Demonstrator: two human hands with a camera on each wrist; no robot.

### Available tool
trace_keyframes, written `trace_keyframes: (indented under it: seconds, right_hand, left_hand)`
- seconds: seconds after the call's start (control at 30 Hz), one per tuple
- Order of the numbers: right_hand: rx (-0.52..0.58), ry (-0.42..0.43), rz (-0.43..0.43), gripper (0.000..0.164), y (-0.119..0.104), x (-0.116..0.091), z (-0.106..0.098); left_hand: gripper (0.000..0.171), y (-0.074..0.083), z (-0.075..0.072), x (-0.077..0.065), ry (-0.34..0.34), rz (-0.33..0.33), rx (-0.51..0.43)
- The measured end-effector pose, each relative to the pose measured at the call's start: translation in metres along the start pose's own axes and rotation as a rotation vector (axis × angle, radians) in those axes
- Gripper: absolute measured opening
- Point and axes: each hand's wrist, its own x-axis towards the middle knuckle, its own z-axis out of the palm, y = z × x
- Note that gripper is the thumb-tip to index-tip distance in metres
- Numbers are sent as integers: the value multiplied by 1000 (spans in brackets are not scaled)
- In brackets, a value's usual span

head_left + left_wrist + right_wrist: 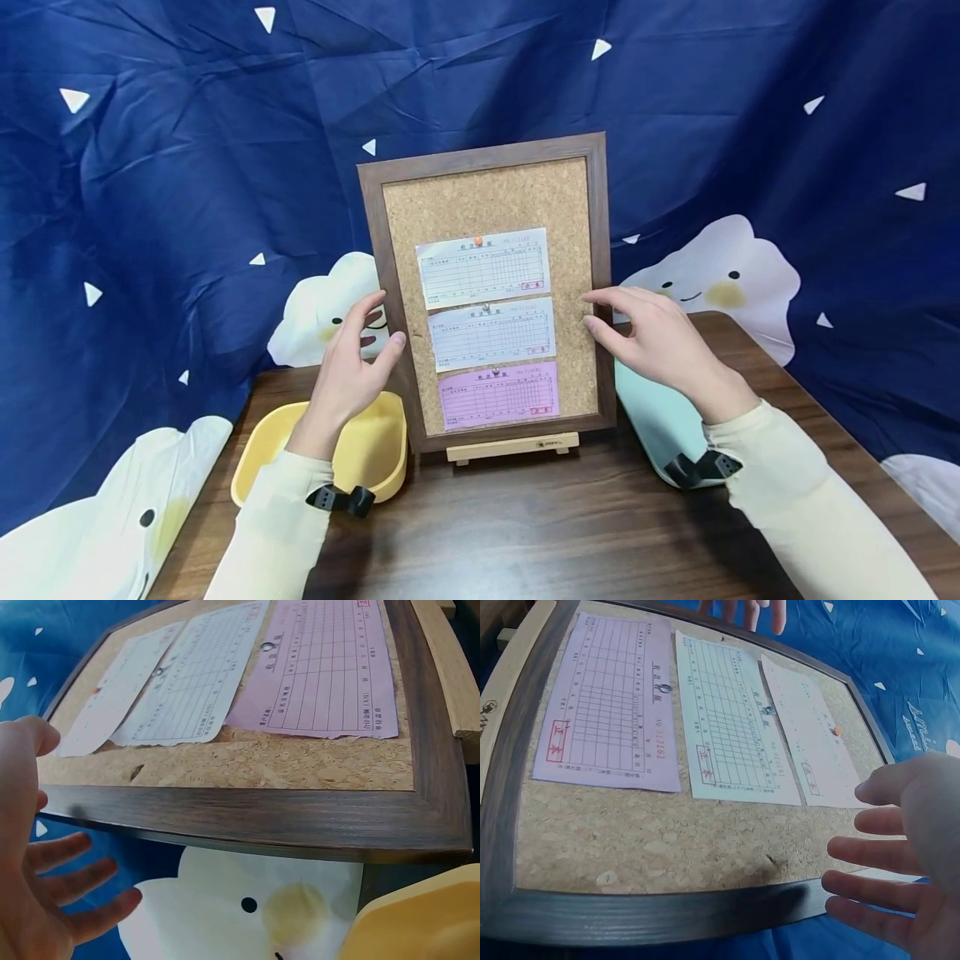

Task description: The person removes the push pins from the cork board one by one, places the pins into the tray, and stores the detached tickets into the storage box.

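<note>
A cork board (487, 196) in a dark wooden frame (600, 217) leans upright on a small wooden easel (513, 447). Three printed slips are pinned down its middle: a white slip (483, 268) under an orange pushpin (478, 242), a pale slip (491, 335), and a purple slip (498, 396) at the bottom. My left hand (352, 367) is at the frame's left side, fingers spread and slightly bent, holding nothing. On the opposite side, my right hand (660, 342) has its fingertips over the frame's right edge, thumb apart, with nothing gripped.
Left of the board stands a yellow bin (390, 479), partly behind my left forearm. A light teal container (652, 417) lies to the right, partly under my right arm. Behind the brown wooden table (480, 533) hangs a blue curtain (465, 75) with white triangles and clouds.
</note>
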Motion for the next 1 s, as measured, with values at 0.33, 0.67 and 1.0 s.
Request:
trace_keyframes:
  seconds: [0.33,0.67,1.0]
  right_hand:
    - [32,33,-11,30,-7,11,1]
    - [92,62,-39,25,-9,17,5]
    - [118,92,-65,31,-10,27,12]
  left_hand:
    - [56,1,-5,5,6,23,-28]
    - [56,0,-6,12,-16,34,-99]
    - [56,1,-5,19,-37,19,-75]
